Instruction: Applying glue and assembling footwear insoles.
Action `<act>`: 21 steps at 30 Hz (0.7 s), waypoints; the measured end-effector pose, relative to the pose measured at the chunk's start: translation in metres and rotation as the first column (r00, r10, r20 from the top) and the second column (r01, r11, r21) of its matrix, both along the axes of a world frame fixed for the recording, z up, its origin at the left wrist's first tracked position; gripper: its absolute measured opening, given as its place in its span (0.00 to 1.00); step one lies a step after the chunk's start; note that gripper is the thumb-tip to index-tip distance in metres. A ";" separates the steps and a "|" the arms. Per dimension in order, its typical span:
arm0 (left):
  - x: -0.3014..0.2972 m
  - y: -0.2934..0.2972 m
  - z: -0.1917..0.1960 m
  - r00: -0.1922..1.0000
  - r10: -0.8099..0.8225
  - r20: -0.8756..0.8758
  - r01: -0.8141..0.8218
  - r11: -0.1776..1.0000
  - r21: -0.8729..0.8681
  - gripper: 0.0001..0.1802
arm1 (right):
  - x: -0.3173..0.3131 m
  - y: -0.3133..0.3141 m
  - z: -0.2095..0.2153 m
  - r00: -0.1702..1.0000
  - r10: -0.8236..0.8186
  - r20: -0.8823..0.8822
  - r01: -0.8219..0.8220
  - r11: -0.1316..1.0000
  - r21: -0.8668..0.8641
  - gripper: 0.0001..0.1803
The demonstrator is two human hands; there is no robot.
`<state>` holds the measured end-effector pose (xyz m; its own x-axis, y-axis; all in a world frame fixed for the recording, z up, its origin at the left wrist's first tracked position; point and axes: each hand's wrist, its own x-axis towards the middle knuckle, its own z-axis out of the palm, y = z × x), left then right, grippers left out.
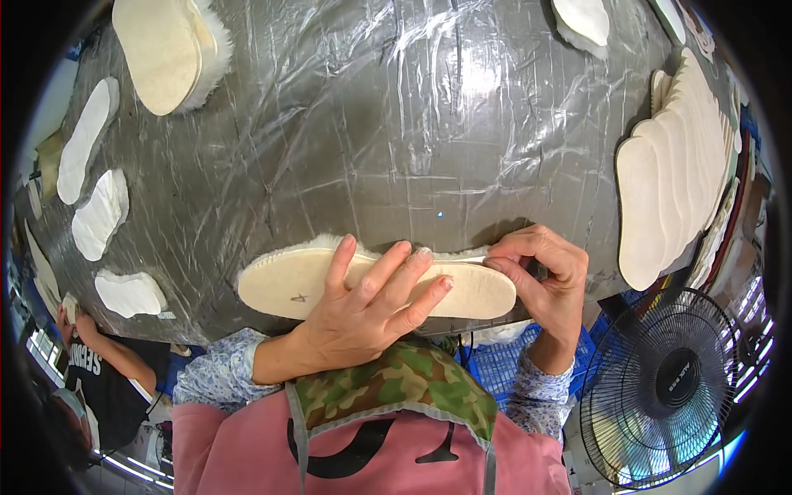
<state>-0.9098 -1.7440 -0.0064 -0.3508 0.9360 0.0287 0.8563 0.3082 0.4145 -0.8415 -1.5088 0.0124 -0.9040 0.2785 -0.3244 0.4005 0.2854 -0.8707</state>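
On the plastic-wrapped grey bench (396, 124), a fleece-edged cream insole (280, 290) lies with its long axis nine-to-three, left hand (363, 309) pressing flat on it, right hand (544, 272) fingers pinching its three-o'clock tip.

No pkgs, signs or screens near you. Only label: small round dark badge w/ light print at the fan (660, 388) hub, lower right.

The tabletop (396, 124) is grey under crinkled, glossy clear plastic film that catches the light. The insole (289, 289) beneath the left hand (363, 318) has a matt, smooth cream backing edged with fluffy white fleece. The stacked insoles (668, 190) look equally matt. The fan (660, 388) has a dark wire grille.
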 end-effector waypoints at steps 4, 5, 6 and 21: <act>0.001 -0.001 0.001 1.000 -0.001 0.025 0.001 1.000 -0.007 0.21 | 0.001 0.000 0.001 1.000 -0.002 -0.018 0.002 1.000 0.012 0.07; 0.002 -0.001 0.000 0.999 0.013 0.040 -0.013 1.000 0.007 0.21 | 0.001 0.000 0.001 1.000 -0.014 -0.011 0.014 1.000 0.004 0.07; 0.003 -0.001 0.000 0.998 0.026 0.056 -0.027 0.999 0.021 0.21 | 0.001 0.001 0.001 1.000 -0.017 -0.012 0.017 1.000 0.006 0.07; 0.001 0.001 0.003 0.998 0.009 0.063 -0.009 1.000 0.005 0.28 | 0.008 0.003 -0.002 0.999 -0.023 -0.031 0.023 1.000 -0.001 0.07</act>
